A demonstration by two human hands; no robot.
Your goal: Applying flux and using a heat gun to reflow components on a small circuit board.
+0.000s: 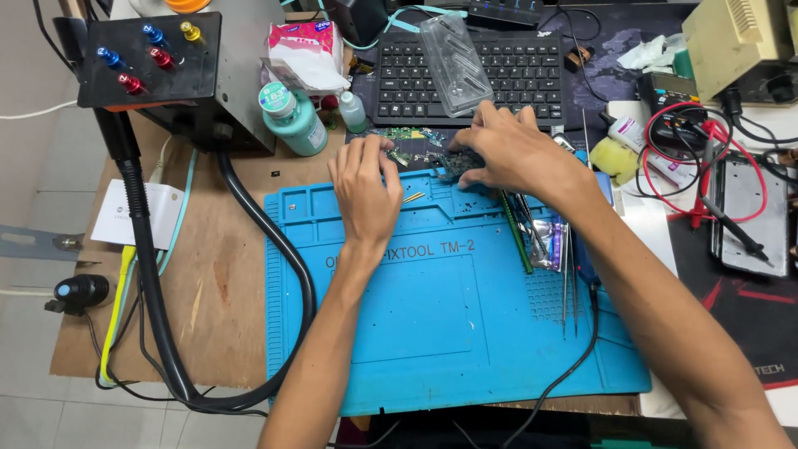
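Cluttered workbench fills my head view, blue mat [449,324] central. At 12 o'clock, my left hand [366,191] lies flat, fingers loosely spread, holding nothing. My right hand [511,150] curls over 1 dark circuit board [460,164], perhaps pinching it; I cannot tell.

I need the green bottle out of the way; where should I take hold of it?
Grip the green bottle around its wide body, coming from its lower-left side over bare wood. It lies tilted, its white cap toward the black box, with a small clear bottle close on its right.
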